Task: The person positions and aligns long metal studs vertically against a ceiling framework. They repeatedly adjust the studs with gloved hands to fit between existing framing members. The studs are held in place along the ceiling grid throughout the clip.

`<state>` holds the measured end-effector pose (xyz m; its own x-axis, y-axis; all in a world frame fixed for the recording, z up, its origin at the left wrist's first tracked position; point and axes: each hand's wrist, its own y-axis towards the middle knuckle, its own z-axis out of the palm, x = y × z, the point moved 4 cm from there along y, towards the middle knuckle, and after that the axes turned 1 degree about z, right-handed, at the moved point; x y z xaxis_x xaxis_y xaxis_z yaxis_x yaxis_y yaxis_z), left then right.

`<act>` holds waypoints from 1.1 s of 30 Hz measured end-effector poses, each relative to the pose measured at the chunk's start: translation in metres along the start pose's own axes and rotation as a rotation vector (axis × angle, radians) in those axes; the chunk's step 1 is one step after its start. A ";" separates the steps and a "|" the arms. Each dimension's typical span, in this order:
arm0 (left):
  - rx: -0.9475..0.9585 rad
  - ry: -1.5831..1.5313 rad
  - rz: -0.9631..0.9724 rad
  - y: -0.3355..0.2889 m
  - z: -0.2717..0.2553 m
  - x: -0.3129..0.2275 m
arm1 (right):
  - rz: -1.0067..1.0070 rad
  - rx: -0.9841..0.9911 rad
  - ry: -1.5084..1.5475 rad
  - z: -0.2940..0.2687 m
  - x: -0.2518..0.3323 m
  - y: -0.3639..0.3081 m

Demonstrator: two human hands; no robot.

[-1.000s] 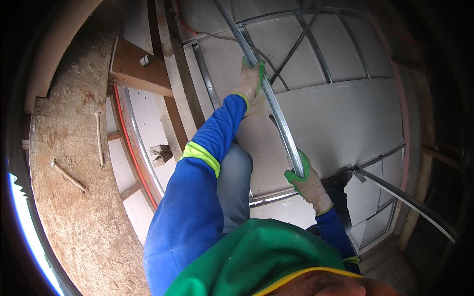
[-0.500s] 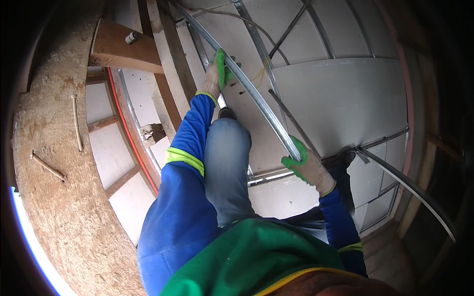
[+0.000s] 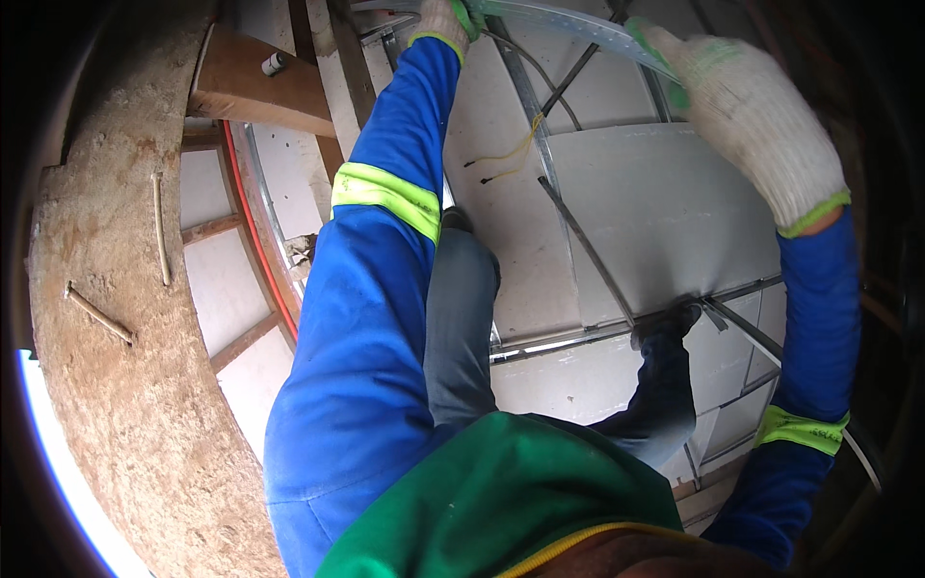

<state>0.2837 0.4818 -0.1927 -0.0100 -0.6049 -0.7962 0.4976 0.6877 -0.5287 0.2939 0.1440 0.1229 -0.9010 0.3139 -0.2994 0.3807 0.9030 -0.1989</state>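
- The person's left hand (image 3: 445, 17), in a white knit glove with a green palm, is raised to the top edge of the view and is closed around a long perforated metal strip (image 3: 568, 21).
- The right hand (image 3: 747, 116), in the same kind of glove, grips the same metal strip farther along, fingers curled over it where the strip bends down toward the right.
- The metal strip runs between the two hands across the top of the picture, pale grey with small holes along it.
- Both arms wear blue sleeves (image 3: 371, 289) with yellow-green reflective bands.
- Below the hands lie pale plasterboard panels (image 3: 655, 202) crossed by thin metal framing rails (image 3: 588, 250).
- Two loose yellow wires (image 3: 506, 159) hang in front of the panels, just left of one upright rail.
- The person's legs show between the arms, one in grey trousers (image 3: 461, 318), with a dark shoe (image 3: 665, 323) resting on a horizontal rail.
- To the left is a rough chipboard sheet (image 3: 125, 385), and above it a wooden beam (image 3: 255, 82) with a small white cylinder on top.
- A red cable (image 3: 260, 250) runs along the edge beside the chipboard.
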 end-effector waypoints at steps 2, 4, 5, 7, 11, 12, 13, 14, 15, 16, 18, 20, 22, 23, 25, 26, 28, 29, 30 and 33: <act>0.031 0.000 0.047 -0.014 0.037 0.000 | 0.087 0.033 -0.132 -0.027 -0.003 -0.035; 0.040 0.024 0.093 -0.033 0.065 0.013 | 0.155 0.026 -0.222 -0.042 -0.001 -0.074; 0.037 0.042 0.112 -0.041 0.072 0.020 | 0.193 0.136 -0.131 -0.035 -0.007 -0.082; 0.005 0.088 0.143 -0.048 0.065 0.029 | 0.179 0.138 0.047 -0.028 -0.020 -0.095; -0.067 0.220 0.172 -0.021 0.003 0.023 | 0.066 0.049 0.419 0.049 -0.010 -0.035; -0.079 0.257 0.182 -0.010 -0.012 0.017 | 0.093 0.137 0.499 0.068 -0.014 -0.015; -0.089 0.300 0.201 0.001 -0.023 0.012 | 0.111 0.234 0.592 0.083 -0.018 0.009; -0.096 0.361 0.225 0.010 -0.030 0.005 | 0.127 0.223 0.533 0.088 -0.021 0.034; -0.097 0.436 0.266 0.017 -0.032 -0.002 | 0.092 0.152 0.508 0.085 -0.021 0.058; -0.055 0.461 0.333 0.022 -0.028 -0.010 | 0.058 0.080 0.477 0.076 -0.021 0.071; -0.112 1.241 0.562 0.023 -0.002 -0.026 | -0.051 0.025 0.346 0.040 -0.024 0.074; -0.123 1.642 0.695 0.016 0.030 -0.030 | 0.010 0.090 0.191 -0.008 -0.037 0.059; -0.086 1.642 0.765 0.007 0.061 -0.031 | 0.051 0.102 0.152 -0.043 -0.040 0.023; -0.095 1.676 0.826 0.002 0.069 -0.030 | 0.072 0.108 0.132 -0.060 -0.044 0.001; -0.093 1.749 0.948 -0.007 0.077 -0.028 | 0.070 0.141 0.209 -0.056 -0.049 -0.007; -0.115 1.807 1.003 -0.010 0.074 -0.027 | 0.029 0.131 0.271 -0.046 -0.047 0.001; -0.171 1.908 1.122 -0.013 0.059 -0.030 | -0.088 0.074 0.428 -0.021 -0.043 0.012; -0.170 1.616 0.831 -0.006 0.039 -0.036 | -0.273 -0.049 0.553 -0.006 -0.031 0.025; -0.173 1.375 0.656 -0.003 0.024 -0.036 | -0.203 -0.003 0.501 0.012 -0.029 0.039; -0.113 0.629 0.265 0.001 -0.003 -0.025 | 0.062 0.275 0.694 0.054 -0.033 0.087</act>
<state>0.2815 0.4989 -0.1738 -0.4191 -0.0865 -0.9038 0.4593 0.8385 -0.2932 0.3677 0.1961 0.0653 -0.7657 0.5571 0.3214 0.3915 0.8002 -0.4542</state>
